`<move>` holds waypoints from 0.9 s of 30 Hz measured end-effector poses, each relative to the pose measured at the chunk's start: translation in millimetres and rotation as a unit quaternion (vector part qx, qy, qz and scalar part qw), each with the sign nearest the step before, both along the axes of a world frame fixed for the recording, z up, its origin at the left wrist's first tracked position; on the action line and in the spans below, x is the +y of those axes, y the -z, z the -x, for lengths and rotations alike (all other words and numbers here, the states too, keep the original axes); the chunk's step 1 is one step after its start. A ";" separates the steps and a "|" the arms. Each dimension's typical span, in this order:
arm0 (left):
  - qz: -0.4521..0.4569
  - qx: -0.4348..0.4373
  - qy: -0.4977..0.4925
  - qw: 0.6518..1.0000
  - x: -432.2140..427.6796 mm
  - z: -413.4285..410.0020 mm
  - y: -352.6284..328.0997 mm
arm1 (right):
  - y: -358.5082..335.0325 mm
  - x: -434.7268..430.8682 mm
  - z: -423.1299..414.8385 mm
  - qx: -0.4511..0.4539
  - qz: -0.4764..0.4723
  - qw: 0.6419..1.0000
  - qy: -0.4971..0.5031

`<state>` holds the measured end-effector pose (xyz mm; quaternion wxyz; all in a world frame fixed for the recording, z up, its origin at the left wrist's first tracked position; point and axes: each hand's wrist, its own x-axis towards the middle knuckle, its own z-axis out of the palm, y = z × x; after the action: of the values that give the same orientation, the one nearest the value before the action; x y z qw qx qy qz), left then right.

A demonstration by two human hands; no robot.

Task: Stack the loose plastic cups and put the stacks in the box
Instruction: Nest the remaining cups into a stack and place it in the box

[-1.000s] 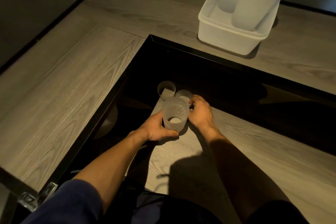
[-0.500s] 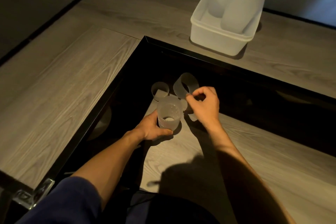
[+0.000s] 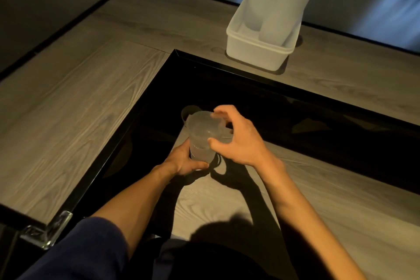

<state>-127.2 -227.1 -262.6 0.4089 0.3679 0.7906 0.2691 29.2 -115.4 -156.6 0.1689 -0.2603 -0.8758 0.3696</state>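
A grey wood-grain surface (image 3: 91, 98) frames a glossy black panel (image 3: 295, 125) in a dim room. The left hand (image 3: 181, 162) grips a frosted plastic cup (image 3: 201, 150) near its base, holding it upright above the nearer strip of wood. The right hand (image 3: 238, 141) curls its fingers and thumb round a second cup (image 3: 204, 124) at the first cup's mouth; how deep it sits cannot be told. One loose cup (image 3: 189, 110) stands just behind them, partly hidden. Well beyond, a white box (image 3: 254, 54) rests on the surface with two tall cup stacks (image 3: 259, 2) rising out of it. A dark blue sleeve (image 3: 75, 254) covers the left upper arm.
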 end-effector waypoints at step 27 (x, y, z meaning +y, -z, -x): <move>0.011 0.012 -0.023 1.000 -18.6 24.7 7.2 | 103.5 33.6 58.9 -0.262 0.056 0.963 0.024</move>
<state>-151.9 -245.8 -269.8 0.3970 0.3487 0.8065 0.2653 -29.7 -81.7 -260.1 -0.0722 -0.3777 -0.8609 0.3331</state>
